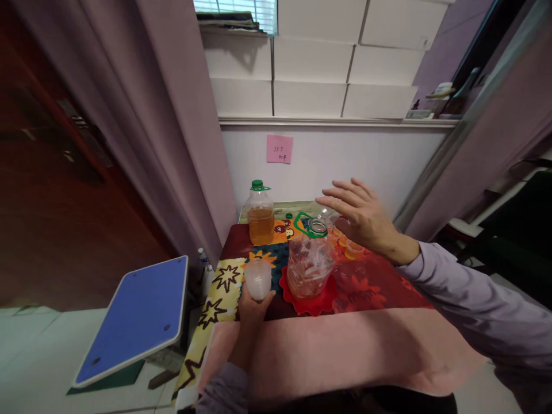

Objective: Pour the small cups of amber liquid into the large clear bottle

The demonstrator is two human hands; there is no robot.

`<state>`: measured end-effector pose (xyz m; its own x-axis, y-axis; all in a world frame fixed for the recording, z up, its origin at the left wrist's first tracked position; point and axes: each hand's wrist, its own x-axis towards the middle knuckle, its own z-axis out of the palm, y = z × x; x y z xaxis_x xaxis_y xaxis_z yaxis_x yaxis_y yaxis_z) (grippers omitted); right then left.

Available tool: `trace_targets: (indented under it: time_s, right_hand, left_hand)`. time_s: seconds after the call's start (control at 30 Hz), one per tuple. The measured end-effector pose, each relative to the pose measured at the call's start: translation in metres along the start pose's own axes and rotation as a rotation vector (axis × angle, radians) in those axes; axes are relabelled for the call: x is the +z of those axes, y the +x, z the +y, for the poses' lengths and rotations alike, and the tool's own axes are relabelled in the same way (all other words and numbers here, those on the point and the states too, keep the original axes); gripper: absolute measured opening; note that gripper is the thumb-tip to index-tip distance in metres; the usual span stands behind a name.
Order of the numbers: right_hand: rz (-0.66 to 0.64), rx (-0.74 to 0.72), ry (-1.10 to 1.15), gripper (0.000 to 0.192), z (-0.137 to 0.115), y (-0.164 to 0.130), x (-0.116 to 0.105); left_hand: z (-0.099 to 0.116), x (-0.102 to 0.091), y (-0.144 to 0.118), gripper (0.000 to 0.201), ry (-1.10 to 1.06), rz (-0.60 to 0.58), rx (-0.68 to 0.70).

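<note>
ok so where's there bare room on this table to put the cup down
Free: the near pink cloth in front of the open jug, and the red patch right of it. Crowded: the far end, around the capped bottle and small orange cups under the right hand.

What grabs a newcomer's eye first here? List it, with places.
The clear jug with a green neck ring stands mid-table on a red mat, with the right hand spread open in the air just behind it. At the table's near left edge the left hand holds a frosted plastic cup. Farther back stands a green-capped bottle of amber liquid, below a pink note on the wall.
</note>
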<state>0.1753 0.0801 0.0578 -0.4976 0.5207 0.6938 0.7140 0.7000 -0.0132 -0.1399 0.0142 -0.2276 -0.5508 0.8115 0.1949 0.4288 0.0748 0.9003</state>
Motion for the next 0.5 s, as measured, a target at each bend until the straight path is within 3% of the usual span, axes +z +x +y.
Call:
trace_targets:
  time_s: [0.1,0.23,0.37,0.5]
  right_hand:
    - [0.114,0.144,0.053,0.061,-0.021,-0.011,-0.006]
    - [0.301,0.330,0.343,0.082,-0.074,-0.043,0.003]
    - [0.214,0.405,0.604,0.090,-0.133,-0.079,0.038]
    - [0.149,0.328,0.653,0.089,-0.164,-0.100,0.079]
  left_hand:
    - [0.003,-0.004,-0.007,0.072,-0.025,-0.015,0.005]
    - [0.006,-0.007,-0.017,0.073,-0.052,-0.033,0.035]
    - [0.013,-0.008,-0.023,0.073,-0.052,-0.084,0.033]
    - [0.023,-0.010,-0.024,0.060,0.012,-0.114,-0.001]
